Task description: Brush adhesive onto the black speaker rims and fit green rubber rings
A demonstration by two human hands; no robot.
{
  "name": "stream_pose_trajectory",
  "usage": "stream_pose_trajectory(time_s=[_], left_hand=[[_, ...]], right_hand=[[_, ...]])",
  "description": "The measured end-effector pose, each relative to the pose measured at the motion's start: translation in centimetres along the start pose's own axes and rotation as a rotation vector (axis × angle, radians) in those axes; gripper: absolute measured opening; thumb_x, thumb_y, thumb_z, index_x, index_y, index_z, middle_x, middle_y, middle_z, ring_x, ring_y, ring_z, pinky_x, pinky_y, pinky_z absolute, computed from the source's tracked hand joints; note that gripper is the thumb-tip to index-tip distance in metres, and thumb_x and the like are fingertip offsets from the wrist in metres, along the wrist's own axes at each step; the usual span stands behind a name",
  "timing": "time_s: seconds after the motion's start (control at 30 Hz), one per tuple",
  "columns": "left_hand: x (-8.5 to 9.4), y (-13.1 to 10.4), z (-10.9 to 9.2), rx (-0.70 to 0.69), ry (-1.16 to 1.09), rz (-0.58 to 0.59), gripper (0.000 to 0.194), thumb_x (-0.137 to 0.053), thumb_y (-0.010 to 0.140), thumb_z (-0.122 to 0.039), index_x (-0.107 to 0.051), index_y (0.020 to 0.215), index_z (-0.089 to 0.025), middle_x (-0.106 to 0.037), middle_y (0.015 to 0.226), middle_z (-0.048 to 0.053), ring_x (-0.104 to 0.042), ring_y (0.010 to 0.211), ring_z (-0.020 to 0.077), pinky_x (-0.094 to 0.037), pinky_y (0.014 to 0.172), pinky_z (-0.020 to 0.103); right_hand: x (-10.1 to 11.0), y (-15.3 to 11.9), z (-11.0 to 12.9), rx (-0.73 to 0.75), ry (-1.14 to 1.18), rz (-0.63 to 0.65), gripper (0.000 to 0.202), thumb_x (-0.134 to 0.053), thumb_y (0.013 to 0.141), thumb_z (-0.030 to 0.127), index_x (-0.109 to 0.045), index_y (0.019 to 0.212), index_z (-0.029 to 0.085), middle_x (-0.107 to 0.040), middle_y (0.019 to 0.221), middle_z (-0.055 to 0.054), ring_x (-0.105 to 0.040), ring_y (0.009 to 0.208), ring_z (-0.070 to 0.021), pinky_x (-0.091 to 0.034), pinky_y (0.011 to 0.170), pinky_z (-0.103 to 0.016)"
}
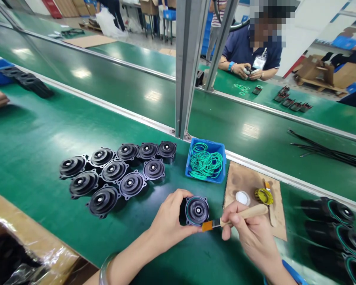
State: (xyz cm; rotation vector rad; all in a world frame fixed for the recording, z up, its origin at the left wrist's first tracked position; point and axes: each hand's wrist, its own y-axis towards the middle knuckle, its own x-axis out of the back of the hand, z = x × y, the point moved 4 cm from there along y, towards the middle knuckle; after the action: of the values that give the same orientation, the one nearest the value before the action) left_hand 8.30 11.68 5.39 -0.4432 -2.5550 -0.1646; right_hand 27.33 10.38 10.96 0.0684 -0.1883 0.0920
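My left hand [171, 215] is closed around the side of a round black housing [197, 210] with corner lugs, its face turned up toward me. A green ring seems to run along its rim. In my right hand [246, 227] is a paintbrush [256, 211] with a wooden handle, gripped between thumb and fingers. The orange bristles touch or nearly touch the housing's lower right edge. Behind the housing, a blue bin [205, 179] holds a tangle of green rubber rings [206, 161].
Several black housings [130, 183] stand grouped on the left; more with green rings [351, 239] stand at right. Stained cardboard [280, 213] bears a jar of yellow grease [264, 196] and a white lid [242, 198]. A metal post [185, 79] rises ahead. A co-worker [249, 55] sits across.
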Motion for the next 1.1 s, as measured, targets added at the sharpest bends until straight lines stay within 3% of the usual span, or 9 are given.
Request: stream_pose_trajectory(time_s=[0.3,0.5,0.77,0.9,1.03,1.1], left_hand=[[-0.3,-0.2,0.3,-0.025,-0.013,-0.038,0.069,-0.093,0.058,-0.031,-0.048,0.109,-0.026,-0.066,0.109,0.003,-0.066,0.099,0.0261,-0.054,0.082,0.041],[-0.2,-0.1,0.2,-0.043,-0.002,-0.036,0.069,-0.094,0.057,-0.031,-0.048,0.109,-0.025,-0.067,0.108,0.003,-0.068,0.097,0.0256,-0.055,0.081,0.040],[-0.2,-0.2,0.4,-0.042,-0.034,-0.048,0.070,-0.095,0.055,-0.030,-0.050,0.109,-0.027,-0.069,0.110,0.002,-0.069,0.100,0.0258,-0.056,0.084,0.039],[0.0,-0.4,0.1,-0.131,-0.015,-0.077,0.070,-0.094,0.056,-0.032,-0.050,0.110,-0.027,-0.070,0.109,0.004,-0.070,0.100,0.0254,-0.058,0.083,0.038],[0.5,-0.8,-0.6,-0.307,0.056,-0.179,0.061,-0.089,0.065,-0.032,-0.050,0.111,-0.024,-0.069,0.106,0.007,-0.069,0.100,0.0252,-0.058,0.083,0.038],[0.8,-0.9,-0.9,-0.370,0.094,-0.251,0.055,-0.086,0.069,-0.030,-0.050,0.109,-0.022,-0.069,0.105,0.009,-0.069,0.099,0.0252,-0.058,0.082,0.039]], right_hand=[[1.1,-0.2,-0.4,0.161,-0.190,-0.101,0.033,-0.058,0.098,0.039,-0.069,0.073,0.021,-0.068,0.055,-0.001,-0.065,0.047,-0.0144,-0.053,0.047,-0.022],[0.2,-1.2,-0.9,0.152,-0.171,0.030,0.036,-0.054,0.100,0.039,-0.068,0.072,0.021,-0.067,0.057,0.000,-0.066,0.049,-0.0131,-0.054,0.050,-0.021],[0.7,-0.3,-1.1,0.226,-0.253,-0.086,0.030,-0.054,0.101,0.035,-0.067,0.077,0.021,-0.067,0.062,0.000,-0.067,0.052,-0.0131,-0.053,0.052,-0.021],[0.7,-0.2,-0.3,0.311,-0.257,-0.097,0.024,-0.058,0.099,0.038,-0.069,0.084,0.023,-0.071,0.066,0.000,-0.069,0.057,-0.0150,-0.055,0.057,-0.023],[1.1,-0.6,1.1,0.312,-0.172,-0.057,0.030,-0.051,0.100,0.051,-0.066,0.101,0.025,-0.076,0.073,0.000,-0.073,0.066,-0.0166,-0.058,0.061,-0.023],[1.4,-0.9,1.8,0.272,-0.169,-0.074,0.025,-0.049,0.103,0.044,-0.064,0.106,0.025,-0.077,0.077,-0.001,-0.074,0.069,-0.0172,-0.059,0.062,-0.023]])
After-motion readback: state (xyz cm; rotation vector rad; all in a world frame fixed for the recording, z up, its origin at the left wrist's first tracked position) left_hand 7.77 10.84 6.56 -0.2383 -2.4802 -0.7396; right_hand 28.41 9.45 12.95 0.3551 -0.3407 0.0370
